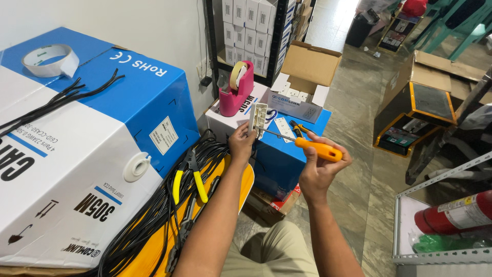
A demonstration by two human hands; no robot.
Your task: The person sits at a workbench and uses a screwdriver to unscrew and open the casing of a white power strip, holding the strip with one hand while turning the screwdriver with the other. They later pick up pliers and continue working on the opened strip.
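Above the blue box, left hand grips a white wall plate; right hand is closed on an orange screwdriver, tip at the plate, fastening apparently unfinished.

I think this is a small shop or stockroom that sells wiring parts. I see a big blue and white cardboard box of cable beside me, and loose black wires piled on a yellow stool. A dark metal shelf holds many small white boxes stacked in rows. An open brown cardboard box has more white parts inside. A pink tape holder sits on another box. A red fire extinguisher lies on a white rack.
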